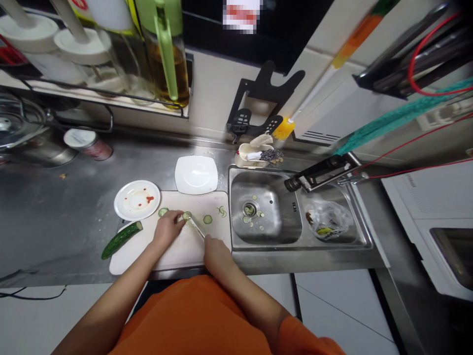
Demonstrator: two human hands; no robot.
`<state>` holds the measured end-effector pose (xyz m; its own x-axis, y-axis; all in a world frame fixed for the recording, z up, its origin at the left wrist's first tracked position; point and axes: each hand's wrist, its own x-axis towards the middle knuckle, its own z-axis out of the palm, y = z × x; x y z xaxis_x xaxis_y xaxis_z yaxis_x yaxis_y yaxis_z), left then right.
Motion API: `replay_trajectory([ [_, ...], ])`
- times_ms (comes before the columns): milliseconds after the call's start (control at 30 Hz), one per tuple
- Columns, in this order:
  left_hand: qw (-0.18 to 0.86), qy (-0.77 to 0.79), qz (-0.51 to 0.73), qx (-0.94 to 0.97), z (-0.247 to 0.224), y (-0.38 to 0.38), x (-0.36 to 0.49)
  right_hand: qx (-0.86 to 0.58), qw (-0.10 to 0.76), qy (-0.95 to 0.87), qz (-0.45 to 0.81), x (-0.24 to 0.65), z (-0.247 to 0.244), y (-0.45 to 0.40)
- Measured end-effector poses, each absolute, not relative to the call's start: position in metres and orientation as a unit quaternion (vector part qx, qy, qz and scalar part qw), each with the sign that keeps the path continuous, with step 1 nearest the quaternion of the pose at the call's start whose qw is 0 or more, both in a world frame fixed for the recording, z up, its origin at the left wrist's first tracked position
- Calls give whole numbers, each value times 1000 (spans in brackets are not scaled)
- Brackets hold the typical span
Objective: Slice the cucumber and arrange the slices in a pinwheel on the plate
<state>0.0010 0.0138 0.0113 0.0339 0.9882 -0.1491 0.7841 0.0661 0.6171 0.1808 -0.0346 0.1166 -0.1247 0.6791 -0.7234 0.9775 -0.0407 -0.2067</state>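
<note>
My left hand [168,230] rests on the white cutting board [177,254], its fingers bent and pinching a small cucumber slice [186,216]. In my right hand [219,255] is a knife [197,227], closed round its handle. The blade points up and left, its tip at the slice by my left fingertips. Another cucumber slice [207,219] lies flat to the right of the blade, beside thin green peel strips [221,211]. Behind my left hand a further cucumber piece [163,211] shows. The cut cucumber [121,240] lies across the board's left edge.
A round plate [127,213] with red bits and a square white plate [195,175] stand behind the board. To the right is a steel sink [271,227] with cucumber slices near its drain, then a second basin with a plastic bag [332,217]. A jar [88,144] stands back left.
</note>
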Motion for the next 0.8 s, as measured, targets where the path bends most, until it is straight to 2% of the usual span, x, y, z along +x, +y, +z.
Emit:
replay_trajectory([
  [400, 295, 685, 168, 644, 14, 15, 2, 621, 191, 677, -347, 178, 109, -38],
  [800, 342, 694, 160, 612, 28, 18, 5, 617, 232, 663, -355, 204, 118, -54],
])
